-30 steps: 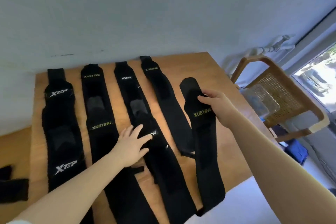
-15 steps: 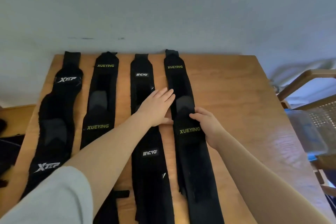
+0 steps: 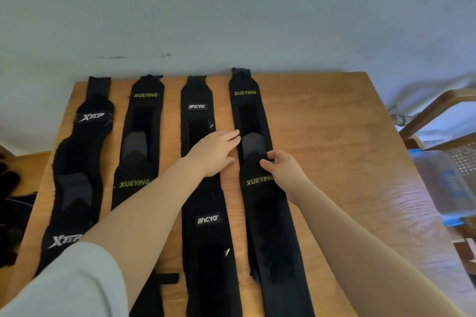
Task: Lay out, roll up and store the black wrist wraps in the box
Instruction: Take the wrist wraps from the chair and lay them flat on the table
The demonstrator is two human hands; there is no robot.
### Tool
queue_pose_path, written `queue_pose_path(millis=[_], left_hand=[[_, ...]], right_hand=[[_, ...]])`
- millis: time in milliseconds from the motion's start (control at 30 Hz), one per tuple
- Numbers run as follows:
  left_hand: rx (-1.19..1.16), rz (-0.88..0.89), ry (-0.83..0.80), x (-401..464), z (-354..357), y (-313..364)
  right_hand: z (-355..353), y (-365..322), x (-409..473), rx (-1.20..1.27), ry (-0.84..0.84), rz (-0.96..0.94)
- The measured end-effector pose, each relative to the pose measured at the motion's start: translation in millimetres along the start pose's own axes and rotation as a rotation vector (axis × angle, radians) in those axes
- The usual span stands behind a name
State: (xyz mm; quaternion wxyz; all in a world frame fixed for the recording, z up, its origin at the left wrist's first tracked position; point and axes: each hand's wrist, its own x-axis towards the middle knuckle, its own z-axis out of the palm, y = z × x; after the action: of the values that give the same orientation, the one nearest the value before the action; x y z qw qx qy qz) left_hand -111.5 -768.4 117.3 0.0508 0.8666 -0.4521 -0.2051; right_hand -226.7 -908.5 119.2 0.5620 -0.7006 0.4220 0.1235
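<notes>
Four black wraps lie in flat strips side by side on the table (image 3: 334, 121). The left hand (image 3: 213, 153) rests flat, fingers together, beside the right-most wrap (image 3: 257, 162); the right hand (image 3: 283, 170) pinches that wrap's edge.

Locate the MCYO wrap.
Head view: the MCYO wrap lies third from the left on the table, between two XUEYING wraps, under the left hand.
</notes>
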Motion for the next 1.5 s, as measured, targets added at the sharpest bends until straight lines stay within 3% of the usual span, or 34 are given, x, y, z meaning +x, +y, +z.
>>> queue_pose_path(millis=[200,333,500,733,900,1033,1100,1167,1300,1500], left_hand=[[-0.209,-0.056,0.041,-5.2,-7.9,7.1],[0.043,-0.015,-0.009,-2.9,0.9,11.5],[0.119,-0.088,0.003,4.1,2.1,27.2],[0.331,0.007,0.021,-1.5,-0.8,39.4],[0.293,-0.047,-0.073,-3.4,10.8,49.3],[0.236,-0.121,-0.073,-5.2,17.3,55.0],[0.234,-0.145,-0.059,-7.7,18.3,58.9],[0.264,-0.082,0.014,-13.9,23.7,61.6],[0.253,0.099,0.124,-23.7,35.8,60.3],[0.184,0.020,-0.102,-24.2,27.0,57.7]], right_hand=[[10.9,-6.4,7.0,-0.163,0.195,0.059],[4.9,-8.5,6.0,-0.264,0.211,0.120],[3.4,-2.8,-20.2,-0.278,0.214,0.099],[-4.3,53.1,-87.2,-0.213,0.015,0.178],[7.4,74.9,-117.2,-0.095,0.148,0.242],[23.1,69.3,-132.3,-0.553,0.319,0.234],[32.9,67.4,-137.5,-0.918,0.399,0.034],[43.1,72.2,-139.3,-1.101,0.355,-0.208],[50.8,80.9,-140.0,-1.002,0.274,-0.175],[50.7,94.3,-143.3,-1.046,0.174,-0.155]])
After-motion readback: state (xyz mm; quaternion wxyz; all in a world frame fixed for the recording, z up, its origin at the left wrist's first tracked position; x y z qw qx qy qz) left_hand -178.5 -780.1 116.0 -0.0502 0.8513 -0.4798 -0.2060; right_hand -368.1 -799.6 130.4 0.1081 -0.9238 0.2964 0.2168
